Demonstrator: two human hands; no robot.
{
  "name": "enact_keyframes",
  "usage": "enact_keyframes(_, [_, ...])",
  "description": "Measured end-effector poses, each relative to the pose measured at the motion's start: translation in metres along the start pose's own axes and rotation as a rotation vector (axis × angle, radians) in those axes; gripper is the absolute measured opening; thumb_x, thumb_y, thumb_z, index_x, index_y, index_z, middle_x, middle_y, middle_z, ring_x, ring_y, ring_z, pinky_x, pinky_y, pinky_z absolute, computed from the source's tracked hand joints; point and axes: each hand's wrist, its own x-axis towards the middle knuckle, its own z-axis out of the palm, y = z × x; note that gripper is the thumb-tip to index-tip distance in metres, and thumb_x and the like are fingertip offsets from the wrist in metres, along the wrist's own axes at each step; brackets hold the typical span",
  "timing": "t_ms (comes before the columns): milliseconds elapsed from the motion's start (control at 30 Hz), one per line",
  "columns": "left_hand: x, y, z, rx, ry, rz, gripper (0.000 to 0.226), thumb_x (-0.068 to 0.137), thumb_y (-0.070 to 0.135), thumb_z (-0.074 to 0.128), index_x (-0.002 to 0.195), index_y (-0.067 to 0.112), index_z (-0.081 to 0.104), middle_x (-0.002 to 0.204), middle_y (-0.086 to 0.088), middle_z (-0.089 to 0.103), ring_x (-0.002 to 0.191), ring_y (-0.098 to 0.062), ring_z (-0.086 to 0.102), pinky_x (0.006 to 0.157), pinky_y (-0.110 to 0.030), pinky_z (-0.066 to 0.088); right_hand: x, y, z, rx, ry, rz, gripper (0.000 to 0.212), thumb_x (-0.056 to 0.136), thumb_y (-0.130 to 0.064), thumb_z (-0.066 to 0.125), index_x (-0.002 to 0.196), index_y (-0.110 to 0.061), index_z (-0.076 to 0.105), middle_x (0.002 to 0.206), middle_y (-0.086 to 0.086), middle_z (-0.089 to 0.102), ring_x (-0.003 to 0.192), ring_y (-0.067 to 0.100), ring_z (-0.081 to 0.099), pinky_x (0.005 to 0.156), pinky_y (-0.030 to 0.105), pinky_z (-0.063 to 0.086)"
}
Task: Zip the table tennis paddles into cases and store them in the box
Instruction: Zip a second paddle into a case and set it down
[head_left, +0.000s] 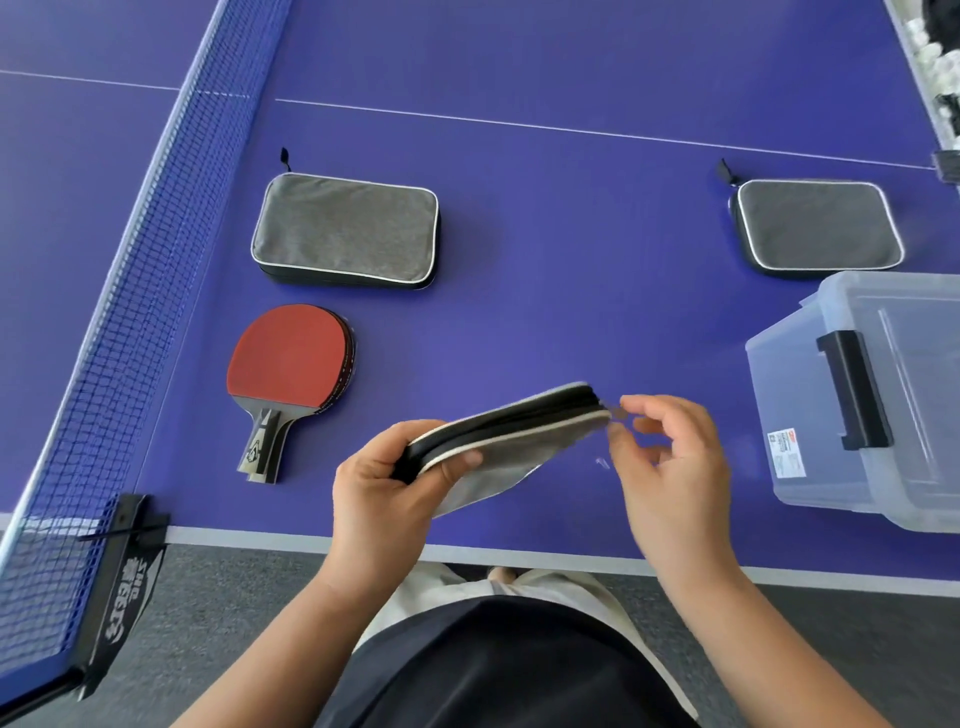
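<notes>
Three grey cases: one held above the table's near edge (363, 538) — left hand (384, 493) gripping the held case (511, 441), right hand (670, 457) pinching its zipper pull; far-left case (345, 228), far-right case (818, 224). One paddle (291, 364) left, one box (878, 395) right.

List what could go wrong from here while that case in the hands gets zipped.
1. The right hand pinches only the small zipper pull at the corner of the held case; it could slip off.
2. The left hand grips just one end, so the case may twist or drop onto the table.
3. The clear box has its lid on, which could stall storing.
</notes>
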Motion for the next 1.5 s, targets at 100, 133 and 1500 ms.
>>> enact_keyframes(100, [-0.003, 0.009, 0.011, -0.004, 0.065, -0.011, 0.028, 0.078, 0.009, 0.082, 0.08, 0.035, 0.071, 0.074, 0.02, 0.071, 0.068, 0.004, 0.061, 0.065, -0.008, 0.044, -0.026, -0.013, 0.015, 0.035, -0.065, -0.244, 0.036, 0.083, -0.001, 0.068, 0.114, -0.02, 0.062, 0.112, -0.006, 0.049, 0.099, 0.011, 0.056, 0.075, 0.018, 0.05])
enact_keyframes(133, [-0.004, 0.012, 0.013, -0.015, 0.038, -0.015, 0.029, 0.079, 0.008, 0.08, 0.083, 0.035, 0.07, 0.075, 0.021, 0.071, 0.067, 0.005, 0.061, 0.064, -0.007, 0.044, -0.034, -0.016, 0.022, 0.051, -0.157, -0.297, 0.044, 0.082, -0.004, 0.07, 0.122, -0.019, 0.06, 0.117, -0.005, 0.047, 0.105, 0.011, 0.055, 0.079, 0.02, 0.051])
enact_keyframes(1500, [0.073, -0.102, -0.034, 0.284, 0.046, -0.275, 0.081, 0.089, 0.008, 0.065, 0.144, 0.055, 0.029, 0.135, 0.004, 0.059, 0.117, -0.018, 0.058, 0.092, -0.033, 0.047, 0.039, 0.07, 0.051, -0.314, -0.266, 0.013, 0.071, 0.097, -0.02, 0.06, 0.154, -0.033, 0.02, 0.143, 0.002, 0.053, 0.117, 0.03, 0.056, 0.086, 0.034, 0.044])
